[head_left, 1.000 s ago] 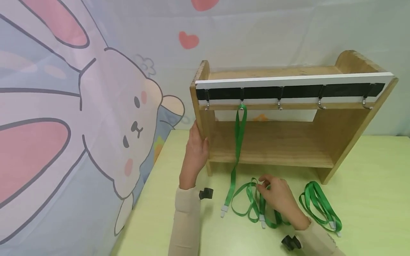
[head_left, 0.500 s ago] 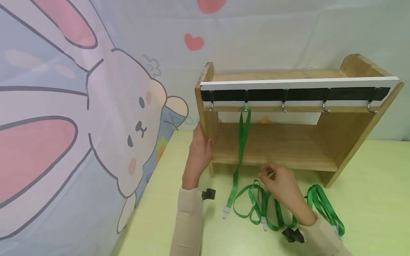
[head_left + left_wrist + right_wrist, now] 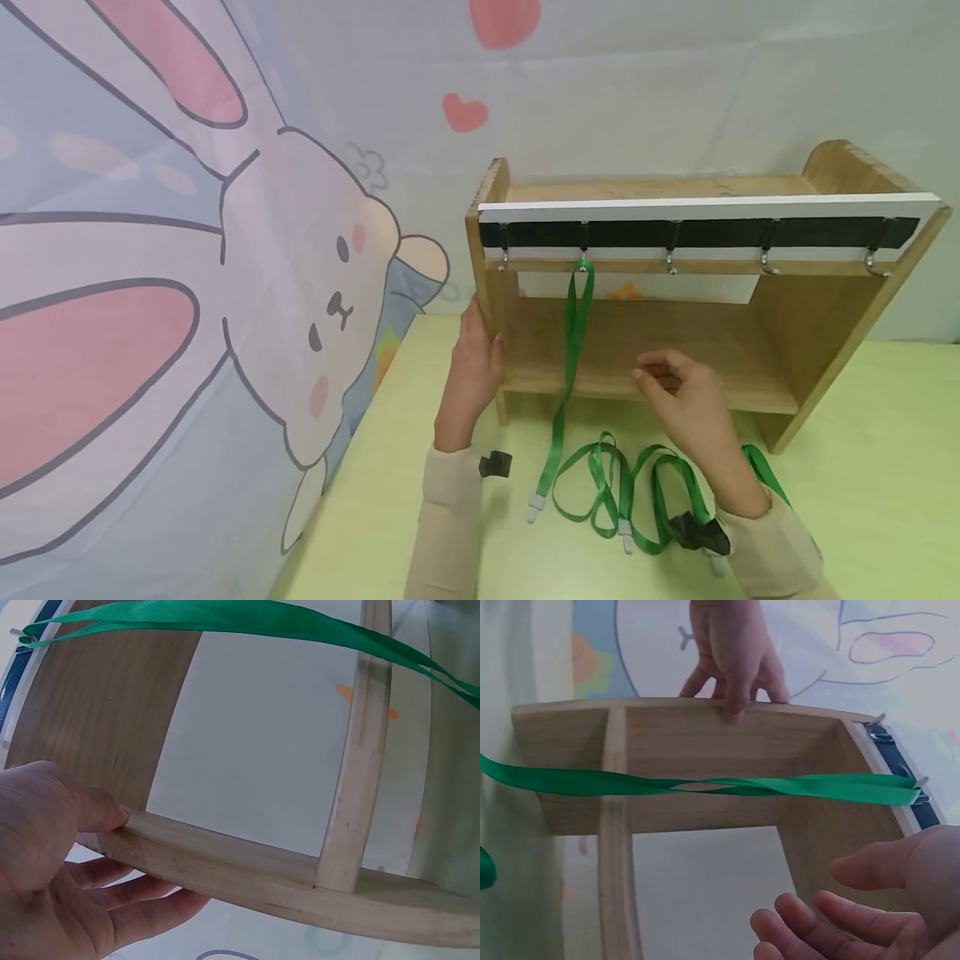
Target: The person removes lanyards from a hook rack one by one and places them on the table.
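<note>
My left hand [image 3: 471,367] grips the left side panel of a wooden shelf [image 3: 645,333], thumb [image 3: 101,810] on the near face and fingers spread behind it. A green lanyard [image 3: 574,325] hangs from the second hook from the left, its pale clip lying on the table. My right hand [image 3: 686,400] is in the air before the lower board, holding nothing; in the right wrist view its loosely bent fingers [image 3: 802,922] stand apart from the thumb. Below it lie more green lanyards [image 3: 656,492] on the table, and one further right [image 3: 765,473] is partly hidden by the right forearm.
A white rail with a black strip [image 3: 630,233] runs along the shelf's top front, carrying several metal hooks [image 3: 767,260]. Behind and to the left is a printed cloth [image 3: 420,83] with a cartoon rabbit. The shelf stands on a light green table [image 3: 900,467].
My right hand has risen from the lanyards on the table and moved slightly right, leaving them lying there. The left hand keeps its grip on the shelf. The head view has shifted a little.
</note>
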Available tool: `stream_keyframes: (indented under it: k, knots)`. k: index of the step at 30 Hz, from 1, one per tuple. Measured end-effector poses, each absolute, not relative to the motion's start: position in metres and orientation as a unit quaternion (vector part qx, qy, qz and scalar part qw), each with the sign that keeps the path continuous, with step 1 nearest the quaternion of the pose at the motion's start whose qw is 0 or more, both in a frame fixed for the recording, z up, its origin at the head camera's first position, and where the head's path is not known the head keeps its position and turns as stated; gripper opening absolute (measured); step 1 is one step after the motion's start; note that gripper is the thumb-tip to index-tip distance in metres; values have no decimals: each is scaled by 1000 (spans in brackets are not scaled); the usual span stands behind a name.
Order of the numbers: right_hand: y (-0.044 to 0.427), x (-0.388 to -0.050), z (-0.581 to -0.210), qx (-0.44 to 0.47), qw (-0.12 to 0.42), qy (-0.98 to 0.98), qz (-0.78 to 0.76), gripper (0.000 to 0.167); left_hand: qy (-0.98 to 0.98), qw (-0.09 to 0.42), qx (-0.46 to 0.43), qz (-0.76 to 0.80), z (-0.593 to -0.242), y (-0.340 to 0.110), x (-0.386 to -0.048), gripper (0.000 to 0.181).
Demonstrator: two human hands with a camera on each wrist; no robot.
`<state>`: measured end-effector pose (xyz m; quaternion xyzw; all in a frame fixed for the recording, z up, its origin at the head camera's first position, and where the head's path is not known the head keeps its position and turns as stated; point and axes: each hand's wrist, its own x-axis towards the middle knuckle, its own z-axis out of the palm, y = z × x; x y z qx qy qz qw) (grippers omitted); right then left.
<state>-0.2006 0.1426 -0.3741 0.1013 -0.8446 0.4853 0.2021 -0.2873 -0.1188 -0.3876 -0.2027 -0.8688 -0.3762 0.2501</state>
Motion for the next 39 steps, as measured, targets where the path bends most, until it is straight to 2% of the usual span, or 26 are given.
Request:
stream_keyframes:
  k: [8, 13, 24, 39]
  knots:
    - [140, -207, -363, 105, 241, -843, 469, 19, -870, 250, -205, -372, -387, -119, -288, 64]
    - [135, -211, -353, 115, 243, -827, 493, 21, -869, 253, -205, -371, -388, -119, -287, 64]
    - [129, -221, -334, 136, 167, -752, 622, 32, -871, 251, -204, -369, -386, -119, -286, 64]
    - [115, -240, -329, 176, 150, -739, 633, 29, -871, 254, -197, -371, -384, -119, -287, 64]
